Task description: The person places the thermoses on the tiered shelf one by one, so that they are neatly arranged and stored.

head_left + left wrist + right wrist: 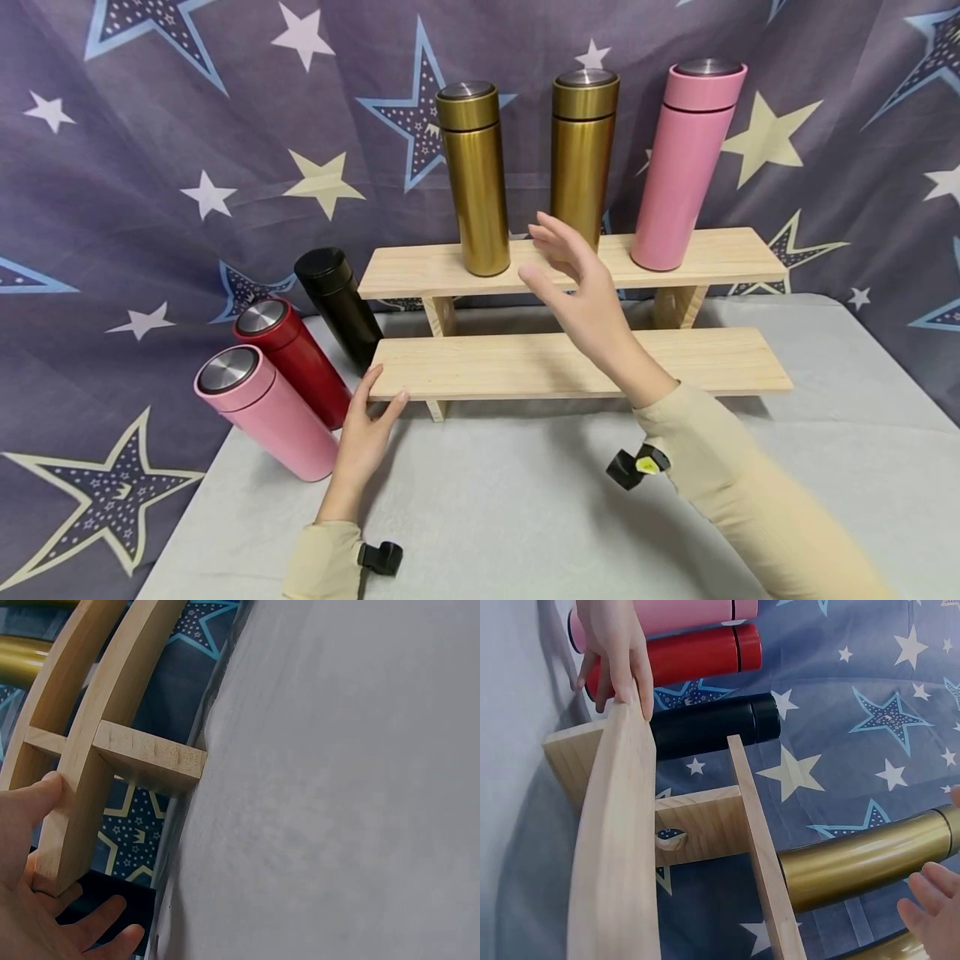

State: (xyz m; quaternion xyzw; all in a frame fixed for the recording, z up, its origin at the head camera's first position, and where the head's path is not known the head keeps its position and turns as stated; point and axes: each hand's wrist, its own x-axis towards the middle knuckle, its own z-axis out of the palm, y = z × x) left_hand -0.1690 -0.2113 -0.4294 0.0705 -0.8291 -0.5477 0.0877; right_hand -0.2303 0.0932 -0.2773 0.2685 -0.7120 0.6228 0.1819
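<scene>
Gold and pink cylindrical bottles (477, 200) stand shelved, pink, red, black ones (307, 362) apparently outstanding at left; left hand (365, 437) pinches near pale-wood shelf (517, 367), right hand's (583, 296) fingers apart

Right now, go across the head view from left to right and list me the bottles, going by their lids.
Pink bottle beside the shelf, red bottle, black bottle, first gold bottle on the shelf, second gold bottle on the shelf, pink bottle on the shelf.

Head cam bright w/ soft shadows; wrist cams dimmer, shelf (116, 690) lens-bowed.
</scene>
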